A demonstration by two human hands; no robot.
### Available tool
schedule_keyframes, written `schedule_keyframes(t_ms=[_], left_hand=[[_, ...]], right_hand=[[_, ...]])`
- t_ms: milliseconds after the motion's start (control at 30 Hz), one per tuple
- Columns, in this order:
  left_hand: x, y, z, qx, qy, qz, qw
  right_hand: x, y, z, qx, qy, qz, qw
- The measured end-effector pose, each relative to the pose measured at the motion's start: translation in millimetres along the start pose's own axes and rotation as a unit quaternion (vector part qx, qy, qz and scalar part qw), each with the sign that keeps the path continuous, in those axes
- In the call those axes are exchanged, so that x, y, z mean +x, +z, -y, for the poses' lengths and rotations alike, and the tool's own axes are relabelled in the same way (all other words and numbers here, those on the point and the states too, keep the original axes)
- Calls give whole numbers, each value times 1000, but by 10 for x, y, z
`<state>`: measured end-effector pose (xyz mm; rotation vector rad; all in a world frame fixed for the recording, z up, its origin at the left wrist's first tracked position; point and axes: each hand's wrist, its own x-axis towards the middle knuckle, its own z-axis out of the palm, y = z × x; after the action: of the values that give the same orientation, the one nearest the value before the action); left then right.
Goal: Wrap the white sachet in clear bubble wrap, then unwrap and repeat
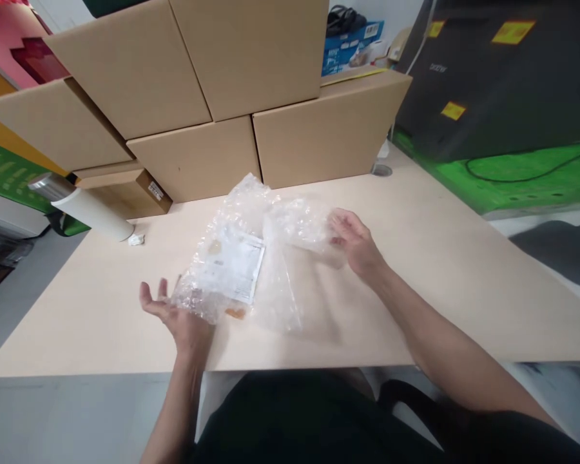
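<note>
A sheet of clear bubble wrap (294, 222) lies partly unfolded and crumpled over the middle of the table. Inside its left part is a flat white packet (236, 261) with dark print, seen partly through the plastic. A piece of brown tape (235, 314) shows at the lower edge. My right hand (355, 241) grips the right end of the wrap, raised off the tabletop. At the lower left corner, my left hand (186, 322) holds the wrap, some fingers stretched out to the left and the others hidden by the plastic.
Cardboard boxes (188, 161) are stacked along the back of the table (425, 309). A white bottle (96, 212) with a steel cap leans at the left, near a crumpled white scrap (136, 240). Behind the boxes is a blue crate (336, 55). A large dark case (493, 77) stands right.
</note>
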<state>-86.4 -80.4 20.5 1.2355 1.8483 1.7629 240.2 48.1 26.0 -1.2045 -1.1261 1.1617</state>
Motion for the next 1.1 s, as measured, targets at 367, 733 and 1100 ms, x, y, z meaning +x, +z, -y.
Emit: schedule_keyframes(t_ms=[367,733,1100], left_hand=[[-44,-308,-5,54,36,-61,996],[-330,-272,-168,-25,-2,-15,1000],[-248,-669,-74,-55,-108,-166,979]], right_hand=[[-78,-16,64,-6,-73,20,997],[-693,368,312,-78,-14,327,942],[-407,57,43,-93,29,146,985]])
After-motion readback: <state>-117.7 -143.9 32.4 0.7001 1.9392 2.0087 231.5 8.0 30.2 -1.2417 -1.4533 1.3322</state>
